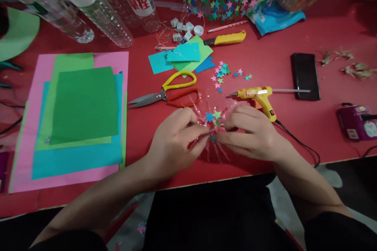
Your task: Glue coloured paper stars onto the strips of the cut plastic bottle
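Between my hands is a clear plastic piece (217, 153) cut into thin strips that fan outward. A blue star (209, 117) and a light green star (216, 115) sit near its middle, with a teal star below them. My left hand (179, 137) pinches the left side of the plastic piece between thumb and fingers. From the right, my right hand (250, 131) has its fingers closed at the piece's other side. Just beyond my hands lie scissors (179, 85) with yellow and red handles, and a yellow glue gun (259, 95) with a clear stick in its back.
Coloured sheets (85, 106) are stacked at left. Plastic bottles (108, 19) stand behind them. Small loose stars (222, 70), a yellow cutter (229, 38) and paper pieces lie at the back centre. A phone (305, 76) and a purple device (356, 121) are at right.
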`<state>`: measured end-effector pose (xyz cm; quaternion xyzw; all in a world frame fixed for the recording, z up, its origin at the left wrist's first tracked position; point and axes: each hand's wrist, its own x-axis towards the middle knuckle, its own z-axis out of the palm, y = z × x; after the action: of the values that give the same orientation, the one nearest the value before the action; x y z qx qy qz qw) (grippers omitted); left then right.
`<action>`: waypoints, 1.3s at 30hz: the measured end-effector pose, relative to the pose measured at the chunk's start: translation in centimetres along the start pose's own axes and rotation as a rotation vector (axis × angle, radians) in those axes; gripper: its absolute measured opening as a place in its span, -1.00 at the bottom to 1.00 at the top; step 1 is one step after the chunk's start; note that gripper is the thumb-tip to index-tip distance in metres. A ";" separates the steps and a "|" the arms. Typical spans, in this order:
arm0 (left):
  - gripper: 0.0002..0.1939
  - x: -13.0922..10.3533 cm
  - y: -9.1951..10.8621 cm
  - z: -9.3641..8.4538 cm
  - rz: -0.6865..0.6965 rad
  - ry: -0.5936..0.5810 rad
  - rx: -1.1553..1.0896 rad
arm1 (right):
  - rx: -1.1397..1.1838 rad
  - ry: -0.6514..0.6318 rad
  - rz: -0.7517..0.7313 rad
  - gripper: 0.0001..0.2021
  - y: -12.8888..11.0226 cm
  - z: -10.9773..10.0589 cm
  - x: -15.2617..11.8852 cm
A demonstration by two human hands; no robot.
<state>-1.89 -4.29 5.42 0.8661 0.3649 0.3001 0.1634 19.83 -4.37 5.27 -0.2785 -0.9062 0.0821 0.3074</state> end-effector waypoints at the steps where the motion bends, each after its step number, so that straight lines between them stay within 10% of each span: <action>1: -0.89 0.0 0.1 0.0 0.004 -0.004 0.019 | -0.015 0.012 -0.001 -0.90 -0.1 0.1 0.0; 24: -0.84 -0.6 0.2 0.7 0.203 0.145 0.073 | 0.052 0.051 -0.013 -0.84 -0.3 0.2 -0.9; 39: -0.94 -0.6 0.1 0.5 0.099 0.015 0.019 | 0.077 0.006 0.053 -0.90 -0.3 0.2 -0.3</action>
<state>-1.88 -4.86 4.87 0.8822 0.3259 0.3108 0.1373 19.77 -4.80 5.06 -0.2903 -0.8939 0.1244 0.3182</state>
